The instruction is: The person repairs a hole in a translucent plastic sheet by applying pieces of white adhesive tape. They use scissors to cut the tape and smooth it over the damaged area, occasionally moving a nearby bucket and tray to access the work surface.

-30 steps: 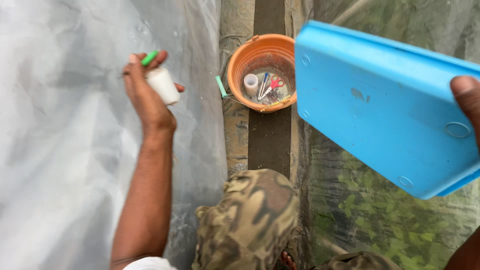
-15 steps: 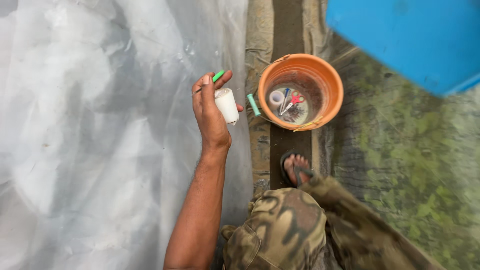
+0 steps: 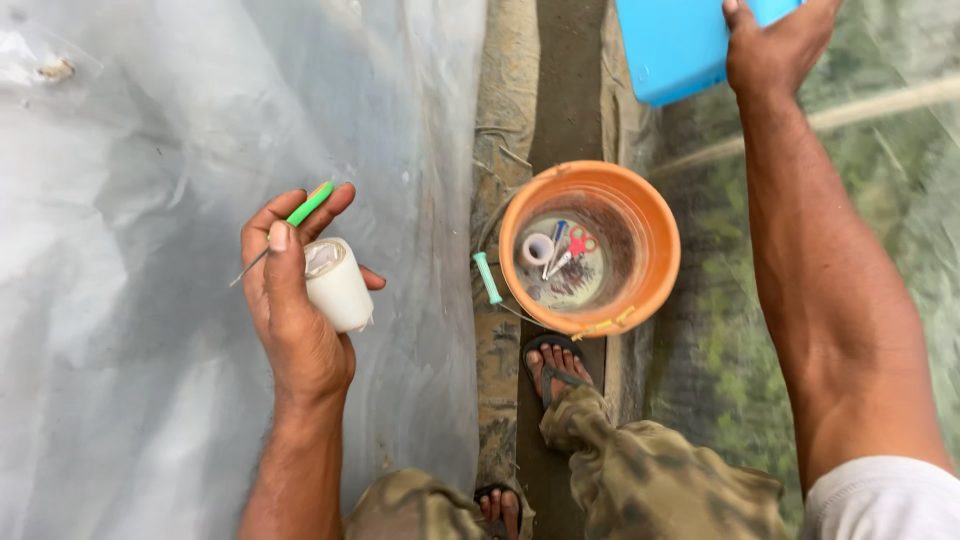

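Note:
My left hand (image 3: pixel 295 300) is raised over clear plastic sheeting (image 3: pixel 130 200) and holds a white tape roll (image 3: pixel 337 285) plus a thin tool with a green handle (image 3: pixel 308 205) between the fingers. My right hand (image 3: pixel 775 45) reaches forward at the top right and grips the edge of a blue plastic tray (image 3: pixel 675 45). Between my arms an orange bucket (image 3: pixel 650 235) stands on the ground; inside lie a small white roll (image 3: pixel 538 249), red-handled scissors (image 3: pixel 575 245) and a blue pen-like item.
A narrow dirt path (image 3: pixel 565 110) runs between the plastic-covered beds. The bucket's green handle grip (image 3: pixel 487 277) hangs at its left side. My sandalled foot (image 3: pixel 555 370) and camouflage trousers (image 3: pixel 650 470) are just below the bucket. Plastic-covered greenery (image 3: pixel 720 330) lies on the right.
The view has tilted down and the bucket now sits lower, by my foot. My right arm has come into view, holding the blue tray farther forward. My left hand keeps the roll and tool.

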